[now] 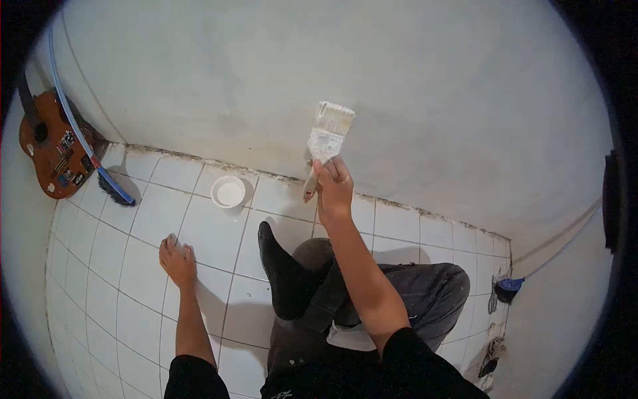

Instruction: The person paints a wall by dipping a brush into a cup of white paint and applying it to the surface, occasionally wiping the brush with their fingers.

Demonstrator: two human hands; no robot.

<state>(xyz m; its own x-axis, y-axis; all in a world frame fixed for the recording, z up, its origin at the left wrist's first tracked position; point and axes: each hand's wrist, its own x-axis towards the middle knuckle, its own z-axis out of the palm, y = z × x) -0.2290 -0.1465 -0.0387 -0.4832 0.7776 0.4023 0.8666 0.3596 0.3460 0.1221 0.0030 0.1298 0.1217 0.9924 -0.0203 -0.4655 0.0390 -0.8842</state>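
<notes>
The broad grey-white wall (pixel 412 80) across the top of the frame looks like matt plaster. It is smooth with faint streaks, and rough and crumbly along its bottom edge. The white square floor tiles (pixel 133 266) at lower left are glazed ceramic with a soft sheen and dark grout. The flat paintbrush (pixel 327 136) at centre has stiff pale bristles and a dull, paint-smeared ferrule. The brown guitar (pixel 50 149) at upper left is glossy varnished wood. The grey trousers (pixel 425 292) look like worn denim, and the black sock (pixel 282 279) is matt knit cloth.
</notes>
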